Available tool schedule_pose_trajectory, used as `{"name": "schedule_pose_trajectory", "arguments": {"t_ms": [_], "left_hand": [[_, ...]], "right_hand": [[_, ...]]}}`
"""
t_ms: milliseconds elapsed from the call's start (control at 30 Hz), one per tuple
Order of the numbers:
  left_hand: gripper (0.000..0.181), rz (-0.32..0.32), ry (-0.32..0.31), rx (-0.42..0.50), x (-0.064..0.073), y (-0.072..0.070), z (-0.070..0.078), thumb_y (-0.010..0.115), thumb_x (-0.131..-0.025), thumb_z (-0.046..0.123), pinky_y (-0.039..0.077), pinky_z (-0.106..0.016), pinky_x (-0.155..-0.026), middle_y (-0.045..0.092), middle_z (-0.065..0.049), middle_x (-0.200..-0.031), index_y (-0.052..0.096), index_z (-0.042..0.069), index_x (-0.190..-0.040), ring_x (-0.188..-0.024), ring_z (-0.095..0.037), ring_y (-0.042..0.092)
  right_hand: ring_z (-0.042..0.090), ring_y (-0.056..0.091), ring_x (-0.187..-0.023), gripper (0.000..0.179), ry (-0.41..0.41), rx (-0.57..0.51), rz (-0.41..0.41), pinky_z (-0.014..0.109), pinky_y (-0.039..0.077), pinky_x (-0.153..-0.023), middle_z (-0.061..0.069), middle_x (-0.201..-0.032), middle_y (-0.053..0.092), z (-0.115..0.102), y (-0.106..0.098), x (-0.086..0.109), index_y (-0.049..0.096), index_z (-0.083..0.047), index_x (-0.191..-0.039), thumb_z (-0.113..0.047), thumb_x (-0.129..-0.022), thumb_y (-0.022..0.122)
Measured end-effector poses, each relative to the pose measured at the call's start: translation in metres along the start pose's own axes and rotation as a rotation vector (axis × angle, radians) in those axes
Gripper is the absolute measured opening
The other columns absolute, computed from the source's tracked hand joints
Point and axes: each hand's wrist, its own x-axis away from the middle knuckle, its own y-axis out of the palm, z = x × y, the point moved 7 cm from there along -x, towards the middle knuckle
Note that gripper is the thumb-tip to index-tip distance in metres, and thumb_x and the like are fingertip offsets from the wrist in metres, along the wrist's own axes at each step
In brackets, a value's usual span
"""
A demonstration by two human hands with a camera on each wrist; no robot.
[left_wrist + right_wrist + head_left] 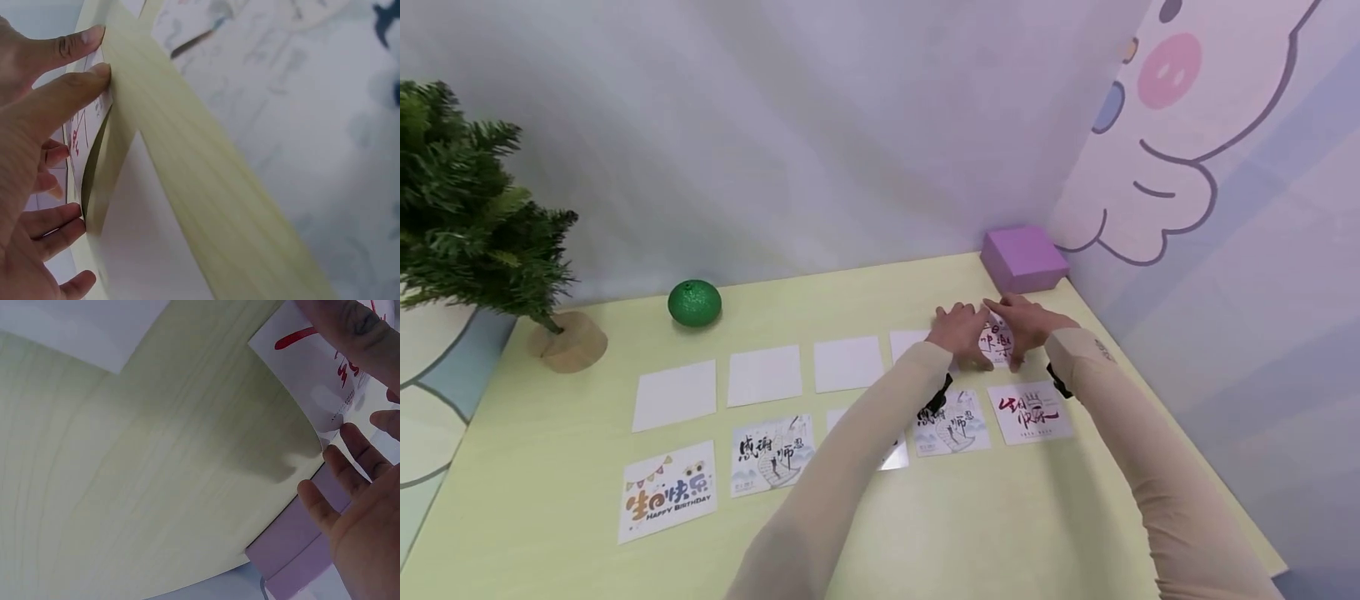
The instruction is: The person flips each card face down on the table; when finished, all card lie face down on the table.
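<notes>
At the right end of the back row, both hands hold a white greeting card point(996, 342) with red writing, its printed face up. My left hand point(961, 335) grips its left side, thumb point(87, 78) at the near edge and fingers at the far edge. The right hand point(1028, 323) holds the other side in the same way. In the left wrist view the card point(90, 134) bows, with a gap between its edge and the table. A red-lettered birthday card point(1030, 412) lies just in front of the hands.
Blank white cards point(765, 376) line the back row; printed cards point(772, 454) form the front row, partly behind the left sleeve. A purple box point(1026, 260) stands at the back right corner. A green ball point(695, 303) and a small tree point(482, 208) stand at the left.
</notes>
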Motion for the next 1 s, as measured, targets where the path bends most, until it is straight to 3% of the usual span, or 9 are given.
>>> {"name": "schedule_pose_trajectory", "arguments": {"t_ms": [233, 467, 600, 767, 867, 1000], "left_hand": [[0.1, 0.014, 0.009, -0.015, -0.007, 0.003, 0.001, 0.08, -0.063, 0.063, 0.038, -0.048, -0.103, 0.053, -0.001, -0.134, 0.038, 0.024, -0.146, -0.121, -0.017, 0.048], [0.103, 0.018, 0.015, -0.026, -0.007, 0.005, 0.0, 0.081, -0.061, 0.063, 0.039, -0.046, -0.101, 0.052, 0.0, -0.133, 0.038, 0.022, -0.146, -0.12, -0.017, 0.048], [0.103, 0.033, 0.065, -0.019, -0.005, 0.001, 0.008, 0.081, -0.062, 0.063, 0.036, -0.051, -0.104, 0.045, 0.0, -0.144, 0.037, 0.024, -0.146, -0.132, -0.018, 0.041], [0.115, 0.057, 0.13, -0.007, -0.003, -0.01, 0.017, 0.078, -0.063, 0.066, 0.034, -0.054, -0.106, 0.035, 0.003, -0.154, 0.023, 0.021, -0.153, -0.14, -0.016, 0.034], [0.118, 0.063, 0.154, 0.008, 0.0, -0.014, 0.019, 0.079, -0.062, 0.065, 0.037, -0.051, -0.103, 0.038, 0.002, -0.151, 0.019, 0.022, -0.154, -0.136, -0.016, 0.038], [0.117, 0.071, 0.183, 0.047, 0.005, -0.019, 0.02, 0.081, -0.062, 0.063, 0.04, -0.041, -0.093, 0.046, -0.001, -0.136, 0.017, 0.031, -0.154, -0.115, -0.014, 0.049]], "right_hand": [[0.036, 0.038, -0.122, 0.134, -0.029, -0.079, 0.02, 0.056, 0.04, -0.102, 0.021, -0.138, 0.027, 0.003, -0.002, 0.008, 0.017, -0.009, -0.154, -0.019, -0.047, 0.096], [0.036, 0.036, -0.12, 0.113, -0.114, -0.05, 0.086, 0.054, 0.039, -0.103, 0.023, -0.135, 0.03, -0.003, -0.004, 0.015, 0.037, 0.003, -0.144, -0.024, -0.05, 0.095], [0.038, 0.036, -0.121, 0.121, -0.181, -0.017, 0.161, 0.054, 0.038, -0.104, 0.026, -0.136, 0.031, -0.008, -0.007, 0.025, 0.027, 0.007, -0.147, -0.028, -0.053, 0.094], [0.039, 0.036, -0.122, 0.131, -0.266, -0.029, 0.25, 0.054, 0.039, -0.103, 0.029, -0.136, 0.03, -0.019, -0.015, 0.039, 0.01, 0.005, -0.152, -0.028, -0.054, 0.092], [0.041, 0.034, -0.127, 0.133, -0.25, -0.057, 0.266, 0.056, 0.038, -0.104, 0.029, -0.142, 0.026, -0.02, -0.018, 0.047, 0.005, -0.001, -0.154, -0.028, -0.056, 0.092], [0.047, 0.028, -0.137, 0.134, -0.175, -0.138, 0.275, 0.062, 0.033, -0.106, 0.03, -0.152, 0.017, -0.011, -0.018, 0.059, 0.002, -0.007, -0.155, -0.03, -0.058, 0.092]]}}
